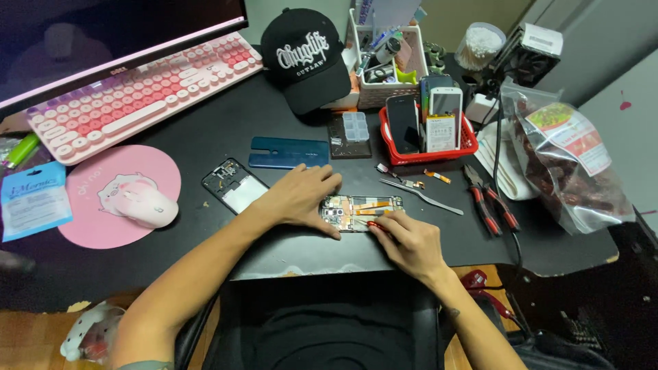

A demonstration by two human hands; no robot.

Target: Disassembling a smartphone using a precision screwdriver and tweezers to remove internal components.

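Both hands are set on the opened phone (361, 211) at the table's (205, 137) near edge: the left hand (301, 195) is laid flat, fingers spread, pinning its left end, while the right hand (410, 241) is curled around a red-handled screwdriver (375, 225) tipped onto the exposed board. Fine internal work is judged underway, for which steady downward pressure is called for; both forearms are angled inward, wrists low.

Left hand (301, 195) steadies opened phone (360, 212); right hand (408, 241) holds red-handled screwdriver (373, 224) on it.
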